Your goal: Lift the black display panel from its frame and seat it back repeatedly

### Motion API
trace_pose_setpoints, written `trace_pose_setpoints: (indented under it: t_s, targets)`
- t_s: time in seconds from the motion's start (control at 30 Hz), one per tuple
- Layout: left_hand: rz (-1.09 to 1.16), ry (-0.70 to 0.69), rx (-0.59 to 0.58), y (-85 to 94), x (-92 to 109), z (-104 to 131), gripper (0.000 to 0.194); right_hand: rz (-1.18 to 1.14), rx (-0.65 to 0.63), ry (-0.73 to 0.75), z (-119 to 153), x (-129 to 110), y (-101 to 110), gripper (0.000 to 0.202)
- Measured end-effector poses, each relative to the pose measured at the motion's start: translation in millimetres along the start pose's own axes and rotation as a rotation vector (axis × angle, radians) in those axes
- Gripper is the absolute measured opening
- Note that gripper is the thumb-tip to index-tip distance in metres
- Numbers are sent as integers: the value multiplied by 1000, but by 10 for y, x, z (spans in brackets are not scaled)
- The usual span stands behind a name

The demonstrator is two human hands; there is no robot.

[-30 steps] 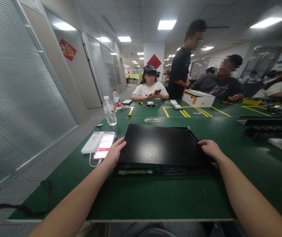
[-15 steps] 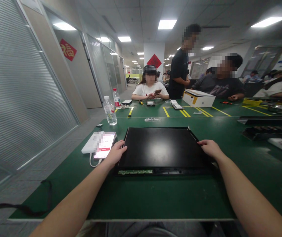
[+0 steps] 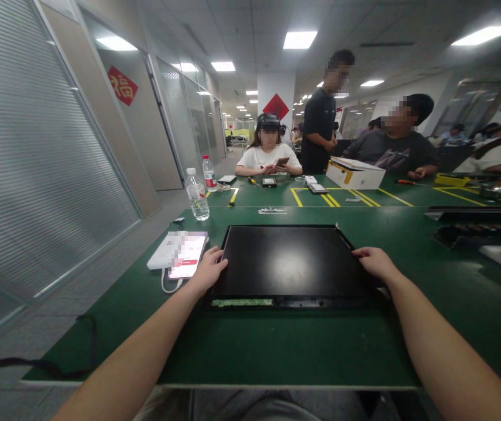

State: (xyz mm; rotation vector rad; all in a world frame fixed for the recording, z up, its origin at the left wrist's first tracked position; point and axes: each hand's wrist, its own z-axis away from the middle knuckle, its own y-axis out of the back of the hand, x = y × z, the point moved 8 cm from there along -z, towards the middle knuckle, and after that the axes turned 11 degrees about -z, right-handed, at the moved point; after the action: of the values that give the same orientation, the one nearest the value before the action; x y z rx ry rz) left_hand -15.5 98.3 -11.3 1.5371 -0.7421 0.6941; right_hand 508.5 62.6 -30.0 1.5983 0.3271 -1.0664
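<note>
Now we have the black panel lying flat in the dark frame on the worktop, no longer lifted on its left side as a second ago, our left hand holding its left edge, our right hand gripping the frame's right edge.

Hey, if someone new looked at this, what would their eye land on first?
Probably the large black panel, lying flat on the green table in mid-view with a pale glare on it, the left hand and right hand at its side edges. Next might come the lit phone to its left, then the red diamond-shaped sign on the pillar in the background.
</note>
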Motion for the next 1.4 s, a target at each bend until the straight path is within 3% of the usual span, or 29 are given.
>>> trace_pose_setpoints:
  t_s: [0.23, 0.37, 0.57, 0.67, 0.8, 1.07, 1.4]
  targets:
    - [-47, -3, -10, 6, 45, 24, 40, 46, 25, 35, 31, -53, 23, 41]
    - [-138, -153, -31, 56, 254, 91, 52, 67, 26, 31, 36, -62, 24, 42]
    - [-303, -427, -203, 30, 542, 293, 55, 79, 20, 16, 54, -75, 30, 42]
    - [-325, -467, -348, -17, 614, 400, 57, 71, 15, 24, 73, -92, 26, 42]
    - [-251, -482, -414, 1, 710, 487, 59, 46, 10, 5, 75, -73, 21, 41]
    - [-347, -534, -426, -6, 699, 493, 63, 58, 36, 24, 54, -73, 44, 39]
    - [-420, -594, -536, 10, 649, 493, 58, 60, 34, 30, 71, -79, 40, 42]
